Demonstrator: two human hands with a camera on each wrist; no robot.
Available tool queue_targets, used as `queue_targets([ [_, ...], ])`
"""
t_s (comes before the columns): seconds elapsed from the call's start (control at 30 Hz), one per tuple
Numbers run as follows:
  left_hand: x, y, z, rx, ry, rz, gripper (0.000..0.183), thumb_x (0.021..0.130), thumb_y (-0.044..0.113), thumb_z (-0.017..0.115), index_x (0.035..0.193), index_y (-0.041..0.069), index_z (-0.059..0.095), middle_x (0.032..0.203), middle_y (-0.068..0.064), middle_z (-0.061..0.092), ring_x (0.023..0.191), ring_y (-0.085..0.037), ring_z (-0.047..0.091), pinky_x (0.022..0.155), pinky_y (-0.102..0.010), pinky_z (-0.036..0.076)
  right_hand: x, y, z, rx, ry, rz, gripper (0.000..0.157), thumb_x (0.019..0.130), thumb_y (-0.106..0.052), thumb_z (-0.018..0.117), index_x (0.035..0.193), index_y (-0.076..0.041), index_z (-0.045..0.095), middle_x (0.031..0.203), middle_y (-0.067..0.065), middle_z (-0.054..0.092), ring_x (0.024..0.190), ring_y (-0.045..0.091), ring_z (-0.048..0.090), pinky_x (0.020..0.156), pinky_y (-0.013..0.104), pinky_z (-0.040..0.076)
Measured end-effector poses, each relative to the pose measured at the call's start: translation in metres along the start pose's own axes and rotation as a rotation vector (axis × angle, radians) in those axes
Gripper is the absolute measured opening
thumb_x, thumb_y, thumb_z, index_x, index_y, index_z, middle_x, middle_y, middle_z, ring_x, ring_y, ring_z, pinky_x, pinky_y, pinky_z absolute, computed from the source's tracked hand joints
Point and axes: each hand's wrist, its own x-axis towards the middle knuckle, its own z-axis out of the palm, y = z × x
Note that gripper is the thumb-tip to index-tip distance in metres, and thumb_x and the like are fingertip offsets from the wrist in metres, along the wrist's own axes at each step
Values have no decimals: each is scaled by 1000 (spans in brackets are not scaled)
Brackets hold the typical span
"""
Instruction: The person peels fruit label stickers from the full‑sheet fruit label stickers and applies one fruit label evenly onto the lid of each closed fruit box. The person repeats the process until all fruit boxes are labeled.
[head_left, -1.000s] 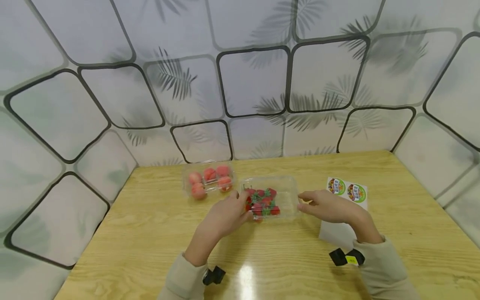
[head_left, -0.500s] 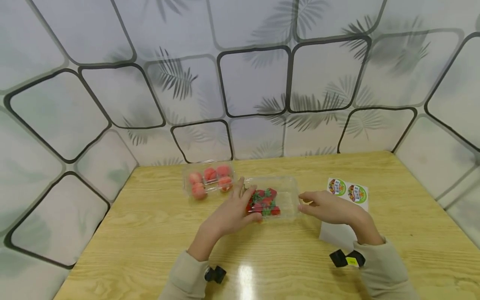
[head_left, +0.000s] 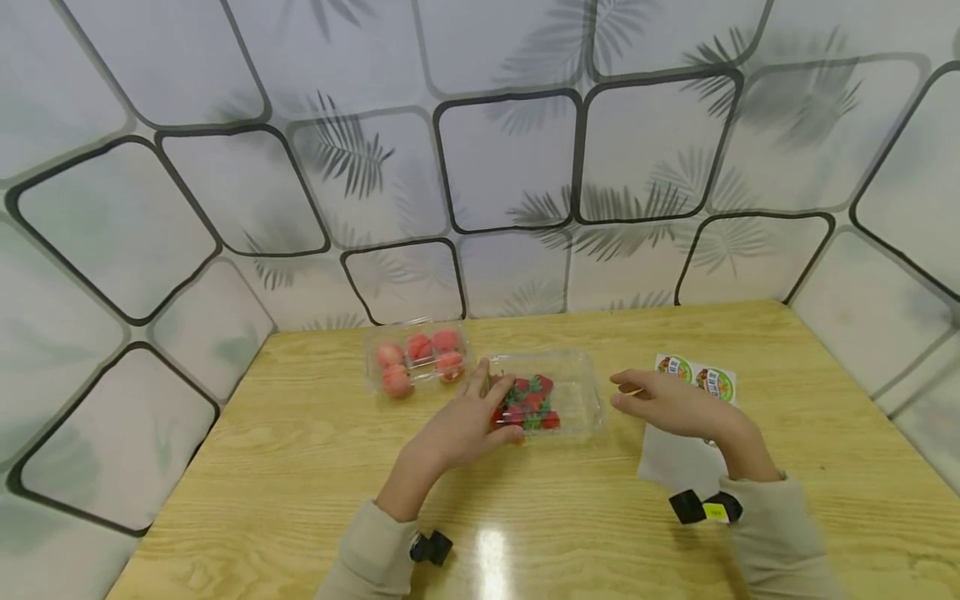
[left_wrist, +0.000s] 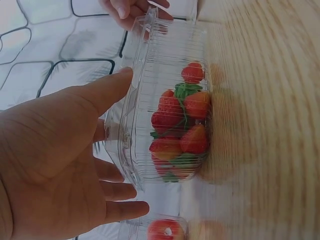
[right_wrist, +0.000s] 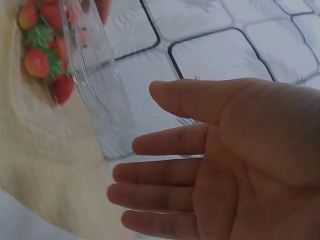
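Observation:
A clear plastic box (head_left: pixel 579 402) with its lid on sits mid-table. Red strawberries (head_left: pixel 534 403) with green leaves fill its left part in the head view. My left hand (head_left: pixel 459 427) rests on the box's left end, fingers spread and fairly straight. In the left wrist view the thumb (left_wrist: pixel 112 90) lies along the lid's edge while the other fingers reach past the far side. My right hand (head_left: pixel 671 403) hovers just off the box's right end, above a white sticker sheet (head_left: pixel 678 458). Its fingers (right_wrist: pixel 160 172) extend with nothing between them in the right wrist view.
A second clear box (head_left: pixel 369 367) with several peaches (head_left: pixel 397 381) stands at the back left, close to the strawberry box. Round colourful stickers (head_left: pixel 714 385) show on the sheet's far end. A patterned wall (head_left: pixel 510 167) rises behind the wooden table (head_left: pixel 300 467).
My left hand has loosened from the box's left end, its fingers now spread over the lid. The right hand has drawn away to the right, off the box's edge.

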Motion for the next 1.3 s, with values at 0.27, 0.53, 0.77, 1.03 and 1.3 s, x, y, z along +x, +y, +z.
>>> queue_targets([
  [0.27, 0, 0, 1, 20, 15, 4, 79, 96, 51, 59, 159, 18, 24, 164, -22, -1, 145, -46, 23, 90, -52, 52, -9, 30, -17, -167, 107, 59, 66, 100, -32, 59, 143, 14, 39, 144, 43, 32, 130, 61, 33, 97, 68, 38],
  [0.53, -1, 1, 1, 25, 11, 6, 80, 95, 52, 58, 159, 18, 24, 164, -22, -1, 145, -46, 24, 88, -51, 53, -15, 65, -23, -218, 87, 201, 107, 79, -32, 83, 149, 17, 18, 141, 55, 13, 125, 75, 16, 96, 78, 27],
  [0.77, 0, 1, 1, 36, 10, 12, 81, 95, 53, 57, 159, 18, 24, 164, -23, 1, 144, -46, 28, 85, -49, 54, -20, 83, -20, -170, -8, 317, 127, 68, -38, 91, 150, 15, 9, 142, 54, 4, 123, 79, 4, 98, 80, 20],
  [1.03, 0, 3, 0, 47, 16, 8, 81, 94, 54, 58, 159, 19, 24, 164, -23, 1, 143, -46, 30, 85, -48, 54, -19, 89, -21, -192, 19, 318, 123, 68, -37, 91, 146, 21, 16, 143, 52, 11, 126, 72, 21, 100, 74, 29],
  [1.3, 0, 2, 0, 38, 14, -3, 81, 94, 54, 58, 159, 19, 24, 164, -22, 1, 144, -45, 27, 90, -52, 52, -16, 93, -23, -234, 50, 316, 110, 74, -38, 86, 140, 25, 25, 136, 51, 26, 112, 60, 44, 92, 66, 40],
])
